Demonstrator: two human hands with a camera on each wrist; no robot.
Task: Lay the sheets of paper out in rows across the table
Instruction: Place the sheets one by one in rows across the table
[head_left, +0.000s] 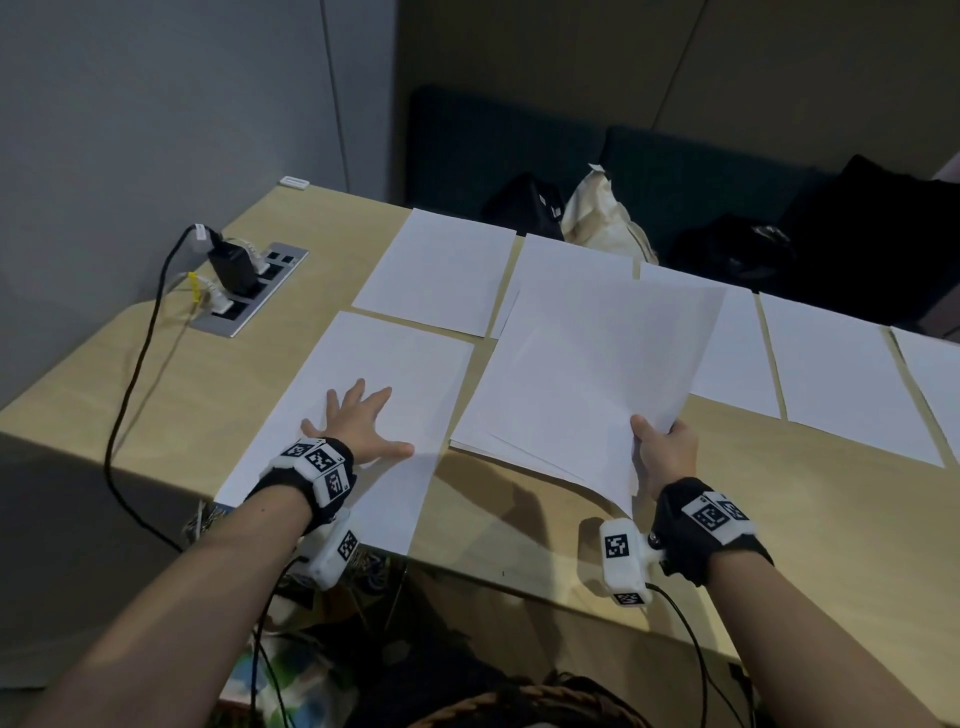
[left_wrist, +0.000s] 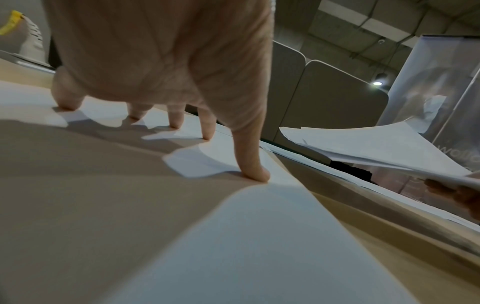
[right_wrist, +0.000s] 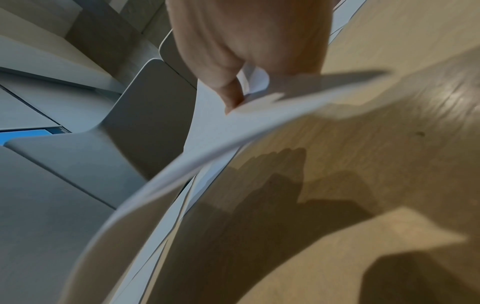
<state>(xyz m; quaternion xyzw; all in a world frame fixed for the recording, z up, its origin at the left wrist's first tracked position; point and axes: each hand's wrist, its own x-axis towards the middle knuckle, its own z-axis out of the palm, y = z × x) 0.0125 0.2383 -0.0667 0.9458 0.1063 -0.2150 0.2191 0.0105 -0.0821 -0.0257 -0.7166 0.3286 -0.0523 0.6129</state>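
Sheets of paper (head_left: 576, 374) pinched in right hand (head_left: 667, 447); left hand (head_left: 358, 421) flat on laid sheet (head_left: 374, 364)

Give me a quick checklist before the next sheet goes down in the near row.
1. Left hand flat on the near sheet: ok, fingers spread, pressing it.
2. Right hand grip on the stack: ok, corner pinched, stack lifted off the table.
3. Far row laid: ok, far left sheet and others lie side by side.
4. Free spot right of the near sheet: ok, bare wood under the stack.
5. Near sheet fully on the table: not ok, its near corner overhangs the edge.
6. Sheets left in the stack: cannot tell.
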